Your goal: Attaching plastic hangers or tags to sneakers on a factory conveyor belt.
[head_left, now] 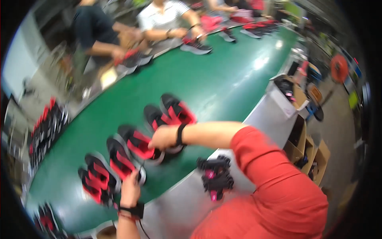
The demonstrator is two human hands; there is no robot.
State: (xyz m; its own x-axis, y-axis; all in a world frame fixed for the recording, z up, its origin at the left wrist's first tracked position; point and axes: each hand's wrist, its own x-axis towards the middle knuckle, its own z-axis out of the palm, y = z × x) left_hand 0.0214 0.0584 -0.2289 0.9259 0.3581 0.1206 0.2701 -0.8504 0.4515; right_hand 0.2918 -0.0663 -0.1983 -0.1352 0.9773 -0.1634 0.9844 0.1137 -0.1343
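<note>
Two black and red shoes sit side by side on the green worktop (211,91), in the middle of a row. The left middle shoe (121,160) has its toe pointing away from the person and a bit to the left, so its long way runs slantwise, with its heel near the person. The right middle shoe (139,144) points almost the same way, but leans more to the left.

The left hand (130,189) is at the heel of the left middle shoe, with its fingers bent. The right hand (164,137) has its fingers by the heel of the right middle shoe (it is all blurry, so I cannot tell if either hand is open or closed tight).

One pair of shoes (95,177) is to the left, and another pair (169,111) is to the right. Black things with pink tags (216,177) lie on the grey ledge (171,211) near the person. Across the green worktop, a person in a white shirt (164,18) has both hands at a shoe (195,47).
</note>
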